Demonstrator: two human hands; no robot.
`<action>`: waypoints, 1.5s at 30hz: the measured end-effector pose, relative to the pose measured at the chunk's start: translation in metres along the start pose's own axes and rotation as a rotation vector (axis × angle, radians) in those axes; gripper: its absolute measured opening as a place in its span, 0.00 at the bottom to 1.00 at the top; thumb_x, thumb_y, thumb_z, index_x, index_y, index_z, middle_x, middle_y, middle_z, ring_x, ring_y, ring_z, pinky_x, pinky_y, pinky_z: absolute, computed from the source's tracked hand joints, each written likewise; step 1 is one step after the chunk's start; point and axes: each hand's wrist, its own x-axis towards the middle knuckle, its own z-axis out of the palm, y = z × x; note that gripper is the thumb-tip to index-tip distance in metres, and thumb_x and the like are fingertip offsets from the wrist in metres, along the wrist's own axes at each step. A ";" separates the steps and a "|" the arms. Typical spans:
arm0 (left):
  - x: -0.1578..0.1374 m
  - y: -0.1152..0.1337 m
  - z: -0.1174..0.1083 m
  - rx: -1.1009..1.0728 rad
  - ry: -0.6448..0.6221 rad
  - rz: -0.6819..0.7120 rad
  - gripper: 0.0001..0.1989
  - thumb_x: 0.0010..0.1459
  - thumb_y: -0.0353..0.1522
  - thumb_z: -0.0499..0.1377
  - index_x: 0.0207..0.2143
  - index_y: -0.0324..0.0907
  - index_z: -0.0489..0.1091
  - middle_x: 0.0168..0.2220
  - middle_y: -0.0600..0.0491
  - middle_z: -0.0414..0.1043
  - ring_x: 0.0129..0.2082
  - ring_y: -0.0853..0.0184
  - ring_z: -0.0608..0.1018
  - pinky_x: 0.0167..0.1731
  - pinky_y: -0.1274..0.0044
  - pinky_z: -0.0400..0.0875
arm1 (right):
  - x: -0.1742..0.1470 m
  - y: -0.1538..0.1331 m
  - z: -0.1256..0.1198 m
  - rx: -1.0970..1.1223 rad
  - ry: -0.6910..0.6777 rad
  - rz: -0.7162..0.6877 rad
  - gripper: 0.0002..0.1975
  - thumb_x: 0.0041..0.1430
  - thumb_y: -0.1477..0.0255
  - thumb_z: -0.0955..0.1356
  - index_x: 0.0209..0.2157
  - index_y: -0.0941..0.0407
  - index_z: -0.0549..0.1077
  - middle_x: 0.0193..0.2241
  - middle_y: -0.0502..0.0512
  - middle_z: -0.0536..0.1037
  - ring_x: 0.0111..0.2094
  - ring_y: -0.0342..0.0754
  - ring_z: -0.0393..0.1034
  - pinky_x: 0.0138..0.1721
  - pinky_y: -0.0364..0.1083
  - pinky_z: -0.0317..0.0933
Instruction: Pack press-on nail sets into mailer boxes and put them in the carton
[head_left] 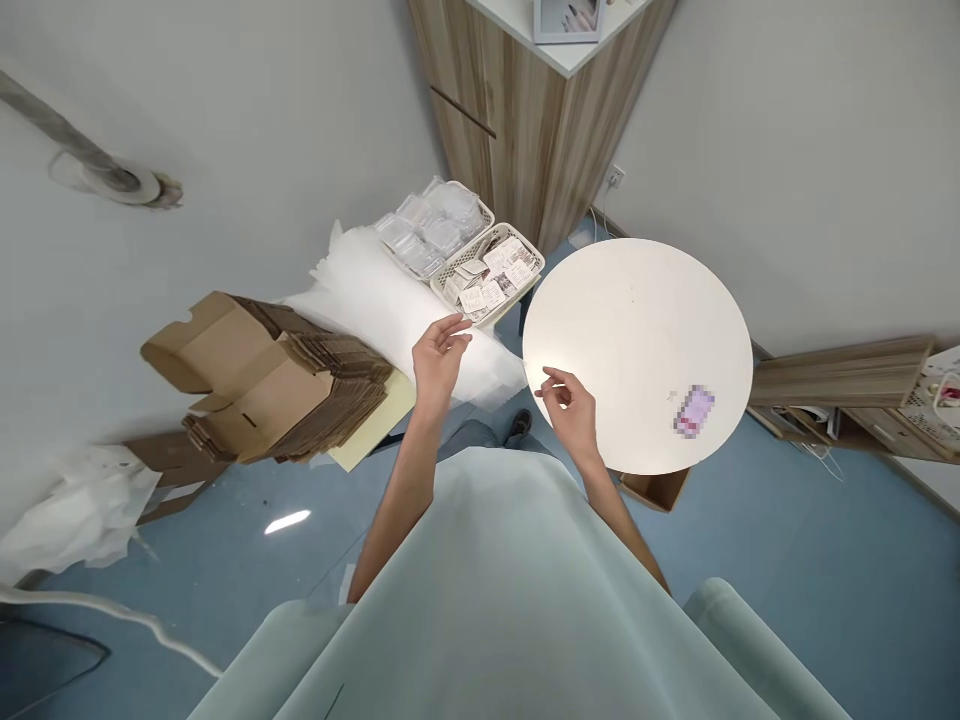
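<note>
Hovering just above the near end of a roll of white foam wrap [390, 300], the left hand [437, 360] has its fingers loosely curled with thumb and forefinger close together; whether something thin is pinched there cannot be told. The right hand [571, 410] sits at the near left edge of the round white table [637, 340], fingers bent in a light pinch, and again nothing clear shows between them.

Just beyond the left hand stand two white baskets side by side: the nearer basket [489, 272] is full of small printed cards, the farther basket [435, 228] of clear plastic boxes. Left of the foam lies a stack of flat cardboard boxes [285, 385].

A likely risk: the card basket sits close to the table's edge, and a careless reach from either hand could knock it and spill the cards onto the blue floor [247, 560]. The loose foam end could also slide off.

Print on the cards is too small to read. A blurred purple patch [694, 410] on the table shows no legible writing.
</note>
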 end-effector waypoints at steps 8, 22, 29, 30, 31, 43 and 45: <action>0.128 -0.042 0.021 0.255 -0.162 -0.001 0.19 0.58 0.29 0.66 0.53 0.43 0.79 0.54 0.45 0.87 0.46 0.59 0.87 0.56 0.66 0.81 | 0.031 -0.019 0.032 -0.022 0.131 0.044 0.19 0.69 0.58 0.69 0.55 0.50 0.82 0.45 0.55 0.84 0.44 0.53 0.88 0.49 0.53 0.81; 0.249 -0.109 0.074 1.076 -0.733 0.153 0.23 0.72 0.34 0.63 0.67 0.39 0.75 0.68 0.33 0.74 0.67 0.42 0.76 0.64 0.58 0.74 | 0.016 -0.043 0.076 -0.030 0.557 0.219 0.21 0.69 0.53 0.73 0.53 0.53 0.83 0.41 0.56 0.85 0.43 0.55 0.88 0.48 0.54 0.82; 0.248 -0.109 0.069 1.099 -0.748 0.189 0.18 0.75 0.32 0.59 0.63 0.40 0.76 0.66 0.34 0.74 0.66 0.44 0.76 0.61 0.61 0.73 | 0.013 -0.043 0.076 -0.010 0.596 0.237 0.22 0.70 0.52 0.73 0.53 0.53 0.83 0.41 0.56 0.85 0.44 0.55 0.88 0.50 0.55 0.81; 0.248 -0.109 0.068 1.096 -0.742 0.194 0.17 0.75 0.32 0.58 0.62 0.40 0.76 0.66 0.34 0.75 0.65 0.45 0.76 0.60 0.61 0.73 | 0.014 -0.043 0.075 -0.004 0.586 0.233 0.21 0.70 0.53 0.73 0.53 0.53 0.83 0.42 0.56 0.85 0.44 0.54 0.88 0.51 0.55 0.81; 0.248 -0.108 0.066 1.089 -0.736 0.199 0.16 0.75 0.31 0.58 0.60 0.41 0.77 0.65 0.35 0.77 0.65 0.46 0.77 0.60 0.62 0.73 | 0.014 -0.043 0.074 0.002 0.575 0.227 0.21 0.70 0.53 0.73 0.53 0.53 0.83 0.42 0.56 0.85 0.44 0.54 0.88 0.51 0.55 0.81; 0.223 -0.057 0.048 0.781 -0.420 0.261 0.05 0.65 0.33 0.67 0.42 0.43 0.82 0.47 0.46 0.88 0.42 0.57 0.84 0.52 0.67 0.75 | 0.023 -0.008 0.029 0.084 0.290 0.143 0.17 0.69 0.58 0.72 0.53 0.50 0.84 0.44 0.55 0.85 0.43 0.53 0.87 0.50 0.54 0.80; 0.202 -0.038 0.060 0.630 -0.359 0.257 0.06 0.64 0.34 0.68 0.41 0.42 0.82 0.44 0.47 0.87 0.41 0.59 0.83 0.51 0.68 0.78 | 0.022 0.000 0.013 0.087 0.252 0.124 0.16 0.69 0.59 0.72 0.53 0.49 0.84 0.44 0.54 0.85 0.43 0.52 0.87 0.50 0.54 0.80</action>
